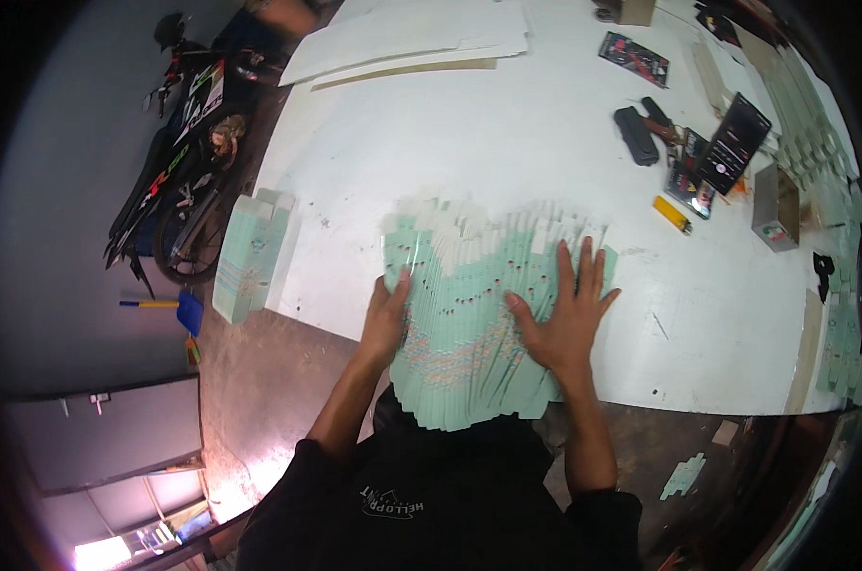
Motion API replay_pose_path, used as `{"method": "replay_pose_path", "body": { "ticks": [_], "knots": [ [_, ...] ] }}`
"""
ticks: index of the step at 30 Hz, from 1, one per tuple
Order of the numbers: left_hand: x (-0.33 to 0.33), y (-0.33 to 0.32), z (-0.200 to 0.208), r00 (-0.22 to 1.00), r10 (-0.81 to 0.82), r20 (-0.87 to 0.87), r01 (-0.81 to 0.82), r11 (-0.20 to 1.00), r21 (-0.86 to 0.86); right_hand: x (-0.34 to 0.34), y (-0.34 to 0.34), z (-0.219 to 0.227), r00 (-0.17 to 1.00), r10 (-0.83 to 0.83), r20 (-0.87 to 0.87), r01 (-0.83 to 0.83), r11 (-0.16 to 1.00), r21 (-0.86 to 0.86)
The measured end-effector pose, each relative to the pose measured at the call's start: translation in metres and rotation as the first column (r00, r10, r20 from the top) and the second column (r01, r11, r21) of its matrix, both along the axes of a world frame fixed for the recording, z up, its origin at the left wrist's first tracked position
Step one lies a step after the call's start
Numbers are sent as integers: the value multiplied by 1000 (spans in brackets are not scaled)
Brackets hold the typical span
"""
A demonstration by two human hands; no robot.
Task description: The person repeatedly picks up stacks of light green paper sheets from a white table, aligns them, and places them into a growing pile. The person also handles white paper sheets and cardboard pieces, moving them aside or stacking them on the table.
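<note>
A fanned row of mint-green flat carton blanks with white flaps and small dark spots lies overlapping at the table's near edge, its lower ends hanging over toward me. My left hand grips the left side of the row, thumb on top and the other fingers partly hidden by the edge. Across the right part, my right hand lies flat with its fingers spread, the fingertips pointing away from me near the white flaps. The thumb rests on the blanks toward the middle.
A bundle of similar green cartons sits at the left corner of the white table. White sheets lie at the back. On the right are a phone, a dark case, a yellow lighter and a box. A motorcycle stands left.
</note>
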State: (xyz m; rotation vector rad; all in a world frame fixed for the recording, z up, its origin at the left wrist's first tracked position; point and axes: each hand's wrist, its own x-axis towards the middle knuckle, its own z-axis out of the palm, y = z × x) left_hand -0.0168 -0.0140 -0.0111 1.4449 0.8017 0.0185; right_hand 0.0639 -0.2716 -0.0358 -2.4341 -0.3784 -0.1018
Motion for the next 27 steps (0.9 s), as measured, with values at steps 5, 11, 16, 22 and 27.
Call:
{"method": "replay_pose_path", "body": {
  "ticks": [5,11,16,22,27],
  "knots": [
    [60,-98,70,755,-581,-304,644,569,512,-6,-3,12,994,-83,-66,106,837,537],
    [88,-144,87,438,-771,-463,802,102,589,-4,-5,-13,983,-118,-143,102,-302,948],
    [126,-117,92,280,-831,-481,857,-10,516,-14,5,-20,979,-183,-95,66,-158,985],
    [100,-123,93,355,-700,-619,765,-163,623,-35,30,-28,921,-267,-283,313,76,947],
    [75,-136,78,413,-752,-514,649,-153,745,-53,-11,-19,916,-275,-293,341,147,928]
  ]
}}
